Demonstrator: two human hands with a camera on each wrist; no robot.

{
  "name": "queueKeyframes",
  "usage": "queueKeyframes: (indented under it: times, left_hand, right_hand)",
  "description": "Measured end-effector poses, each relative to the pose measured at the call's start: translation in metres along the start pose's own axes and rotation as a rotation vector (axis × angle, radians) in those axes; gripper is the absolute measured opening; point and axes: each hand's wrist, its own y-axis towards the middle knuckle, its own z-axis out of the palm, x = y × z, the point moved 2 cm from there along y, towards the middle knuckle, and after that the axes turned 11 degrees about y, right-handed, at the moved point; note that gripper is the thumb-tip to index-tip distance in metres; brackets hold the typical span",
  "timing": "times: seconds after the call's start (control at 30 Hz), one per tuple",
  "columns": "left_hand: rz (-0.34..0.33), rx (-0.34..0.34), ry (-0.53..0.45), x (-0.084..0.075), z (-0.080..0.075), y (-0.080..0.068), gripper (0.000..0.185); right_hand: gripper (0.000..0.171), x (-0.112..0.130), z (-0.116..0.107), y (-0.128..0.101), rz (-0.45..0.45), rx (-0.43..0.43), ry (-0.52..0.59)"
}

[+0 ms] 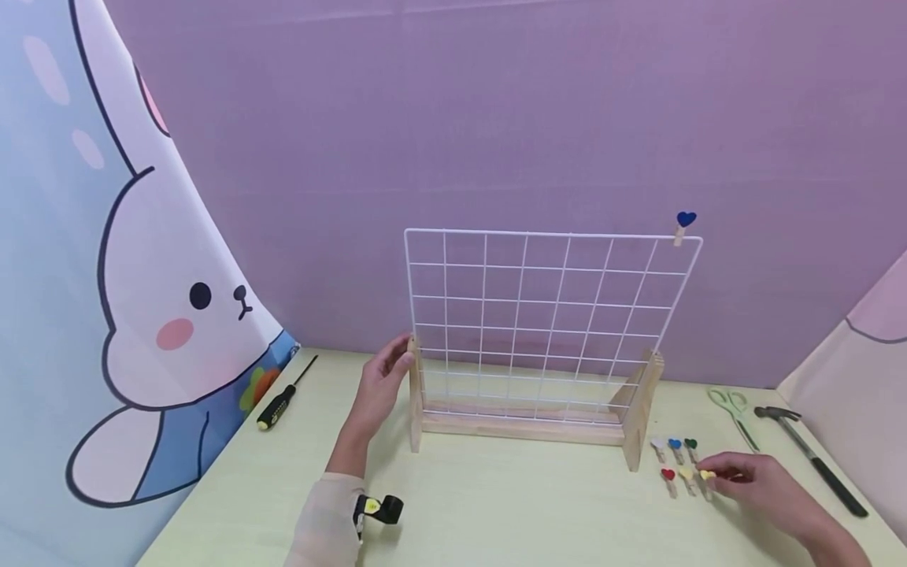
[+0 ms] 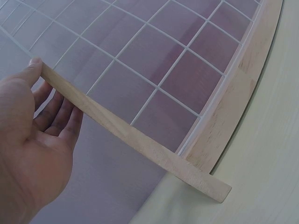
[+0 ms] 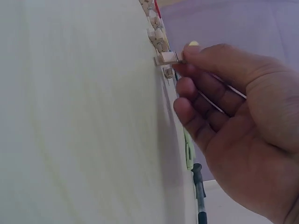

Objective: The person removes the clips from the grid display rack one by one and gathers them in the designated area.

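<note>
My left hand [image 1: 383,378] rests at the left wooden upright [image 1: 414,402] of the wire grid rack [image 1: 546,315]. The thumb touches the top end of this upright and the other fingers [image 2: 56,116] stay relaxed behind it, so this grip is released, only touching the wood. The rack stands upright on the pale green surface [image 1: 496,504], in the middle, in front of the purple wall. One clip with a blue heart [image 1: 683,224] sits on the top wire, near the right corner.

My right hand [image 1: 758,484] is on the surface, to the right of the rack's right foot. Its grip is pinching a small wooden clip with a yellow heart [image 1: 707,477] between the thumb and the forefinger. The clip is still low, at the surface, at the right end of the group of heart clips [image 1: 676,461] that lie in two short rows.

Green scissors [image 1: 733,405] and a hammer [image 1: 808,453] lie further right. A screwdriver with black and yellow handle [image 1: 283,398] lies on the left, well apart from the rack.
</note>
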Motion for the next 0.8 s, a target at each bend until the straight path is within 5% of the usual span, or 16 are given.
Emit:
queueKeyframes:
  times: [0.8]
  left_hand:
    - [-0.012, -0.005, 0.034, 0.0018, -0.0007, 0.0009, 0.047]
  right_hand:
    - [0.019, -0.0058, 0.0056, 0.0036, -0.094, -0.027, -0.016]
